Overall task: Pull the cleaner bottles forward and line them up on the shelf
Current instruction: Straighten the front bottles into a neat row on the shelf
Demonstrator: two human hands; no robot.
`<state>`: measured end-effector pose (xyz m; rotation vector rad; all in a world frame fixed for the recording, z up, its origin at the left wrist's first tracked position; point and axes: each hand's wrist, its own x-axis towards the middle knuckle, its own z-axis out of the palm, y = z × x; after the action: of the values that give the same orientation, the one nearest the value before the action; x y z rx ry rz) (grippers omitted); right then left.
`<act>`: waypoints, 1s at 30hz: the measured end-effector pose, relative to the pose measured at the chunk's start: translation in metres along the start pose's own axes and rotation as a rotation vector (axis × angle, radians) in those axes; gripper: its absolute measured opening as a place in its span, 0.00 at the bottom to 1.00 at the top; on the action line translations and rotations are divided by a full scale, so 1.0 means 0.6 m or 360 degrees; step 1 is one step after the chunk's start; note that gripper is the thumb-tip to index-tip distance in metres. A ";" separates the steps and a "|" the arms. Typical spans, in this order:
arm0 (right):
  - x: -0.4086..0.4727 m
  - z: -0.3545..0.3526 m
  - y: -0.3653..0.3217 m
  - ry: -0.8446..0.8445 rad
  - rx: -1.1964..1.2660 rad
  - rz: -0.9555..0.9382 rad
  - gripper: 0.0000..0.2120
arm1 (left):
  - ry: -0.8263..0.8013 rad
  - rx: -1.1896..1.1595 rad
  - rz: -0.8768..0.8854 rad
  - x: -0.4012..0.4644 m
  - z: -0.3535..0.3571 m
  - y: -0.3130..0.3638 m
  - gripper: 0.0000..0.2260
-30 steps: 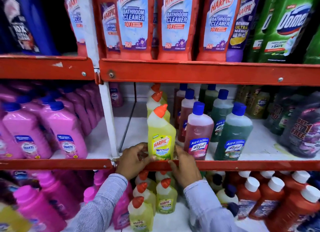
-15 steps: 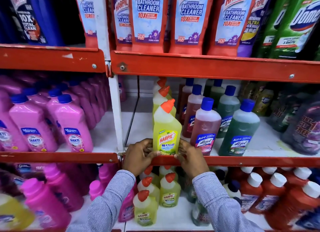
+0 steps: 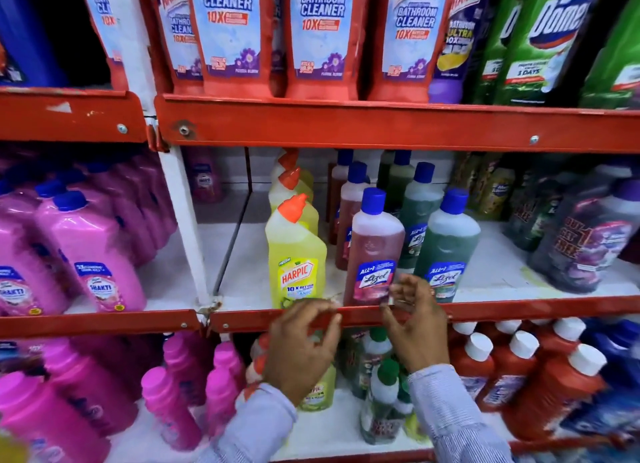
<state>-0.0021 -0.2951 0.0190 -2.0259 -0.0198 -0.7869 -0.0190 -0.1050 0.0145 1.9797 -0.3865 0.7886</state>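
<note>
A yellow Harpic bottle (image 3: pixel 296 254) with an orange cap stands upright at the front of the middle shelf (image 3: pixel 502 308), with two more yellow bottles in a row behind it. To its right stand a reddish Lizol bottle (image 3: pixel 375 248) and a green Lizol bottle (image 3: pixel 446 244), each heading its own row. My left hand (image 3: pixel 301 348) hovers below the yellow bottle, fingers curled and apart, holding nothing. My right hand (image 3: pixel 415 324) is spread in front of the reddish bottle's base, fingertips near its label; I cannot tell whether they touch it.
Pink Shakti bottles (image 3: pixel 90 254) fill the bay left of a white upright post (image 3: pixel 183 227). Dark purple packs (image 3: pixel 588 241) crowd the right of the shelf. Red Harpic Bathroom Cleaner pouches (image 3: pixel 322 36) sit above; pink, yellow and red bottles stand below.
Both hands have let go of the yellow Harpic bottle and shifted right. My right hand now sits in front of the reddish Lizol bottle. The view has moved closer.
</note>
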 end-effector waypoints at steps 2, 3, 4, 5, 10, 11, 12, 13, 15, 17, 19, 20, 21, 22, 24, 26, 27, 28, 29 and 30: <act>0.007 -0.003 0.016 -0.0077 -0.0096 -0.0043 0.27 | -0.0210 0.0080 -0.0080 0.008 0.040 0.002 0.15; 0.010 -0.005 0.023 -0.0112 -0.0138 -0.0056 0.29 | -0.0281 0.0136 -0.0140 0.012 0.058 -0.002 0.20; 0.014 -0.007 0.027 -0.0162 -0.0171 -0.0058 0.30 | -0.0337 0.0194 -0.0207 0.016 0.071 -0.003 0.24; 0.019 -0.009 0.030 -0.0235 -0.0185 -0.0054 0.32 | -0.0375 0.0237 -0.0256 0.019 0.083 -0.005 0.26; 0.042 -0.013 0.033 -0.0569 -0.0257 -0.0030 0.35 | -0.0391 0.0292 -0.0318 0.037 0.100 -0.013 0.21; 0.045 -0.015 0.035 -0.0572 -0.0244 -0.0015 0.34 | -0.0366 0.0292 -0.0311 0.038 0.103 -0.014 0.20; 0.046 -0.016 0.038 -0.0568 -0.0219 -0.0003 0.33 | -0.0344 0.0300 -0.0316 0.038 0.106 -0.014 0.20; 0.047 -0.017 0.041 -0.0565 -0.0193 0.0008 0.32 | -0.0323 0.0307 -0.0316 0.037 0.108 -0.014 0.20; 0.047 -0.018 0.045 -0.0558 -0.0172 0.0016 0.31 | -0.0293 0.0323 -0.0330 0.034 0.114 -0.014 0.20; 0.048 -0.017 0.051 -0.0545 -0.0159 0.0014 0.30 | -0.0276 0.0337 -0.0348 0.035 0.118 -0.011 0.20; 0.048 -0.016 0.055 -0.0541 -0.0161 0.0015 0.30 | -0.0260 0.0353 -0.0354 0.035 0.121 -0.012 0.20; 0.049 -0.014 0.058 -0.0537 -0.0167 0.0009 0.29 | -0.0252 0.0357 -0.0361 0.035 0.121 -0.011 0.20; 0.049 -0.014 0.059 -0.0531 -0.0168 0.0002 0.29 | -0.0244 0.0354 -0.0354 0.035 0.122 -0.010 0.19; 0.049 -0.014 0.061 -0.0521 -0.0161 -0.0004 0.29 | -0.0245 0.0353 -0.0359 0.035 0.122 -0.009 0.19; 0.050 -0.015 0.062 -0.0523 -0.0129 0.0001 0.28 | -0.0275 0.0341 -0.0370 0.037 0.120 -0.010 0.18; 0.046 -0.018 0.064 -0.0516 -0.0008 0.0000 0.27 | -0.0287 0.0306 -0.0391 0.035 0.116 -0.006 0.17; 0.042 -0.024 0.066 -0.0485 0.0038 -0.0011 0.26 | -0.0255 0.0267 -0.0408 0.032 0.114 -0.004 0.17; 0.038 -0.033 0.070 -0.0406 0.0042 -0.0043 0.22 | -0.0178 0.0227 -0.0432 0.026 0.111 0.001 0.17; 0.032 -0.045 0.074 -0.0275 0.0008 -0.0101 0.18 | -0.0058 0.0186 -0.0432 0.018 0.110 0.007 0.16; 0.027 -0.059 0.079 -0.0115 -0.0012 -0.0160 0.14 | 0.0070 0.0152 -0.0413 0.009 0.109 0.016 0.14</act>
<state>0.0069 -0.3542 0.0041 -2.0727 -0.1611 -0.7772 0.0039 -0.1660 0.0013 2.0460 -0.0637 0.6934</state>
